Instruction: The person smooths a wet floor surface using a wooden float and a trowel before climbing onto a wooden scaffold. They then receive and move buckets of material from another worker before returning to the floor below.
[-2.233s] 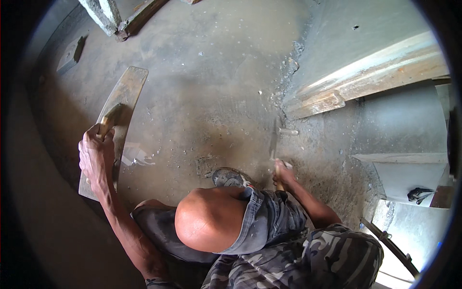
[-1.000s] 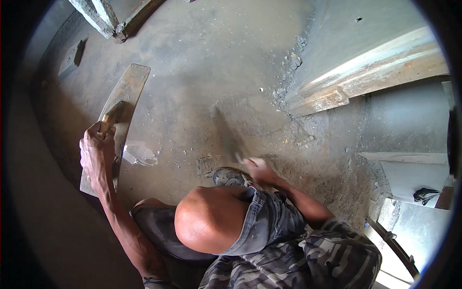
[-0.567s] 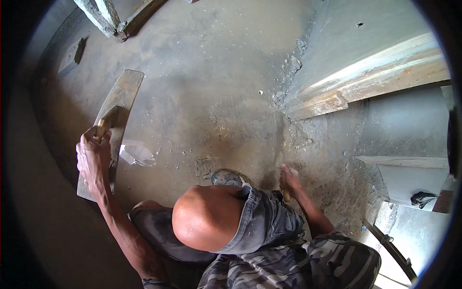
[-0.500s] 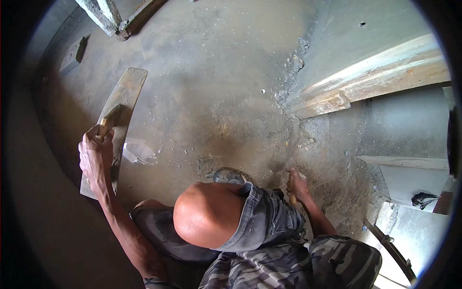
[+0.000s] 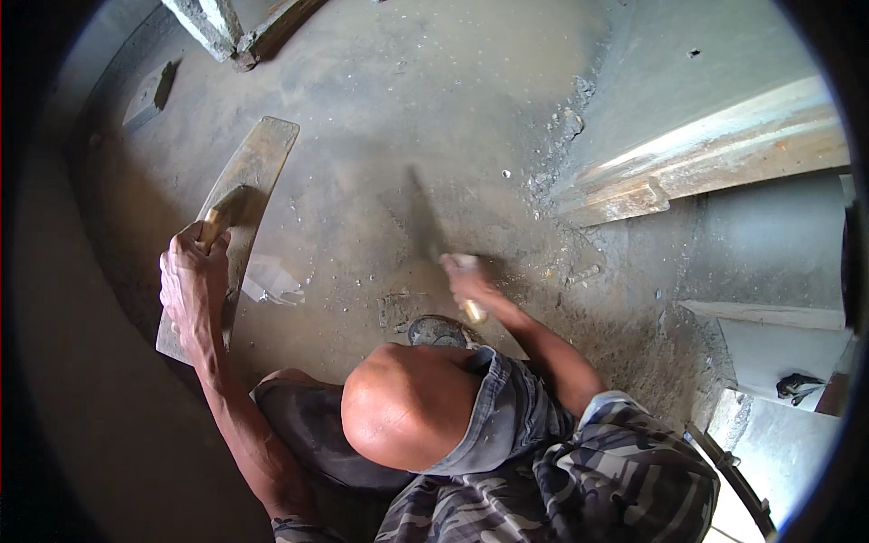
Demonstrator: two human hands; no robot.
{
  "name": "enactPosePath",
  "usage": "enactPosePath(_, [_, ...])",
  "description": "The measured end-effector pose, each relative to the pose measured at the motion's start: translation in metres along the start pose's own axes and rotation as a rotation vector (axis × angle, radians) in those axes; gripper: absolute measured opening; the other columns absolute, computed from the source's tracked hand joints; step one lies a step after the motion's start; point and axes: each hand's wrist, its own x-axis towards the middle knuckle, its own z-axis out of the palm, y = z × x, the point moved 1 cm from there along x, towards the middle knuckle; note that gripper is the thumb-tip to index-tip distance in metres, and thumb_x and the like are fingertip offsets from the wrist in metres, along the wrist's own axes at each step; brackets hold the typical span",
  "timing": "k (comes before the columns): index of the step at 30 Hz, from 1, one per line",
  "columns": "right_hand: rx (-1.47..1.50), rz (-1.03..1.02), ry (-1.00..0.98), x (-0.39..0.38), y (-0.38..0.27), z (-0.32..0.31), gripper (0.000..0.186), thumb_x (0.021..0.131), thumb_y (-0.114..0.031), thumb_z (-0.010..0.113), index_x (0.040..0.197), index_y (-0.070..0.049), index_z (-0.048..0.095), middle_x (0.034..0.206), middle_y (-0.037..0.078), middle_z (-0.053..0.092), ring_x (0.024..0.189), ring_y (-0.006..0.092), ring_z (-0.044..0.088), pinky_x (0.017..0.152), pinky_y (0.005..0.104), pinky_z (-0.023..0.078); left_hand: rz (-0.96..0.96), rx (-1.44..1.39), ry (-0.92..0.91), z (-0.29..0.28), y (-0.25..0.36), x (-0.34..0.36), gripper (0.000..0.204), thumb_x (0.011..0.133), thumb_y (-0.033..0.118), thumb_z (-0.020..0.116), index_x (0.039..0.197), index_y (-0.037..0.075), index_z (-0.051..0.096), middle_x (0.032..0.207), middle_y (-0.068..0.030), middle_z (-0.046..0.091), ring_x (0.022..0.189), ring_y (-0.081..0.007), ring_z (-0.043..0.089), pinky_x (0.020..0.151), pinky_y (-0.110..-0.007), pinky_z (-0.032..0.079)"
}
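My left hand [image 5: 195, 285] grips the handle of a long, mortar-stained plasterer's float [image 5: 270, 154], its fingers closed around it. The float's long board slants from lower left to upper right, low over the floor. In my right hand [image 5: 466, 279] is a trowel [image 5: 422, 217], held by its light wooden handle. Its dark blade, smeared by motion, points up and away over the wet grey-brown floor [image 5: 362, 181]. I cannot tell whether the blade touches the surface. Just in front of my bent knee, a shoe [image 5: 439, 330] shows near the right hand.
A wooden door sill or beam [image 5: 715, 149] runs along the right, with rough mortar crumbs [image 5: 572, 118] by its end. Far left are a small grey block [image 5: 148, 98] and mortar-splashed wooden legs [image 5: 204, 27]. A dark bar [image 5: 731, 471] leans at lower right.
My right hand has swung left and forward with the trowel, from beside my leg to over the floor ahead. My left hand still holds the float, nearly in place.
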Motion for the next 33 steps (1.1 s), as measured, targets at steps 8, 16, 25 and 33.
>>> enactPosePath(8, [0.352,0.227,0.24,-0.102,0.112,-0.126,0.042,0.098,-0.046,0.05,0.087,-0.006,0.054,0.06,0.004,0.049,0.047,0.0179,0.049,0.043,0.036,0.041,-0.081,0.048,-0.021,0.005,-0.019,0.013,0.039,0.085,0.035,0.071,0.116,0.012,0.069,0.107,-0.0165,0.068,0.101,-0.0335,0.064,0.087,-0.044,0.05])
enactPosePath(16, [-0.002,-0.025,0.163,-0.099,0.066,-0.091,0.035,0.096,-0.045,0.054,0.096,-0.01,0.053,0.064,0.004,0.052,0.053,0.0163,0.054,0.045,0.0335,0.044,-0.01,0.019,0.018,0.013,-0.015,0.012,0.04,0.085,0.035,0.071,0.118,0.012,0.068,0.106,-0.0168,0.067,0.102,-0.0339,0.063,0.088,-0.044,0.049])
enactPosePath(25, [0.932,-0.129,0.08,0.094,-0.1,-0.052,0.03,0.092,-0.037,0.06,0.084,-0.012,0.047,0.065,0.004,0.052,0.048,0.0176,0.05,0.043,0.0358,0.044,-0.067,0.039,-0.03,0.001,-0.002,0.006,0.038,0.085,0.033,0.071,0.118,0.014,0.068,0.108,-0.0177,0.067,0.102,-0.0347,0.064,0.088,-0.045,0.05])
enactPosePath(33, [1.174,0.015,0.418,0.097,-0.077,-0.038,0.032,0.095,-0.039,0.054,0.08,-0.013,0.043,0.063,0.003,0.048,0.047,0.0182,0.048,0.044,0.0362,0.044,-0.045,0.07,0.028,0.006,-0.019,0.013,0.037,0.085,0.033,0.07,0.114,0.01,0.07,0.102,-0.0182,0.07,0.094,-0.0364,0.067,0.081,-0.045,0.052])
